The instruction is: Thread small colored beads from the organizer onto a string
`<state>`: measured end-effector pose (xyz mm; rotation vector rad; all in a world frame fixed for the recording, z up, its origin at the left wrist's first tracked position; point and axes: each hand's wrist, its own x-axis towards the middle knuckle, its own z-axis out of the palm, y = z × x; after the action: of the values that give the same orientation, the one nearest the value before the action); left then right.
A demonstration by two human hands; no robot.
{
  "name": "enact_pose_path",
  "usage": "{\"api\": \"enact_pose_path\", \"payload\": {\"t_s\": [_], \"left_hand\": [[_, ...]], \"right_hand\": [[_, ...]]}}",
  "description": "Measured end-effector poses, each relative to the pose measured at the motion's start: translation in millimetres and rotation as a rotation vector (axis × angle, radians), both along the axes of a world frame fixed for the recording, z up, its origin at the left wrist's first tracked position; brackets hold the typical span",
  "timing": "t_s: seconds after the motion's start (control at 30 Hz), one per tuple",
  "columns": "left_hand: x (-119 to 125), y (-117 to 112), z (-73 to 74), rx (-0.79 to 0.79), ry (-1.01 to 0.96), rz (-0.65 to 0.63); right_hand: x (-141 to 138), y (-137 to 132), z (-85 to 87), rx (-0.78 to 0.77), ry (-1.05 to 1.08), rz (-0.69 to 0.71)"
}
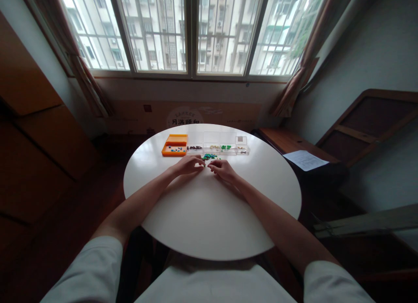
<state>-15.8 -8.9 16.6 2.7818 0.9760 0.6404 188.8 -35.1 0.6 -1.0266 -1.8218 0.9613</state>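
Both hands meet near the far side of a round white table (209, 216). My left hand (190, 164) is closed in a pinch, with a tiny greenish speck at its fingertips, too small to name. Just to its right, my right hand (222, 168) is also pinched, and what it holds, if anything, cannot be made out. A loose pile of small green and blue pieces (210, 156) lies right beyond the fingertips. Behind it, an opened orange box (175, 138) has several small blue pieces inside.
Clear plastic boxes with raised lids line up beside the orange one, with dark pieces (195, 148), pale pieces (214, 147) and green pieces (226, 147). A smaller clear box (242, 146) ends the row. Paper sheets (305, 159) lie on a wooden surface at right.
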Motion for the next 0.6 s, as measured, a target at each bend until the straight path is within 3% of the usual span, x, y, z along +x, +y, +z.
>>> {"api": "enact_pose_path", "payload": {"t_s": [0.13, 0.33, 0.6], "left_hand": [[2.5, -2.5, 0.3, -0.011, 0.001, 0.016], [4.1, -0.9, -5.1, 0.017, -0.016, 0.03], [4.8, -1.4, -3.6, 0.018, -0.046, 0.058]], "right_hand": [[-0.8, -1.3, -0.2, 0.051, -0.056, -0.016], [-4.2, -7.0, -1.9, 0.364, -0.348, -0.067], [-3.4, -12.0, 1.1, 0.411, -0.554, -0.093]]}}
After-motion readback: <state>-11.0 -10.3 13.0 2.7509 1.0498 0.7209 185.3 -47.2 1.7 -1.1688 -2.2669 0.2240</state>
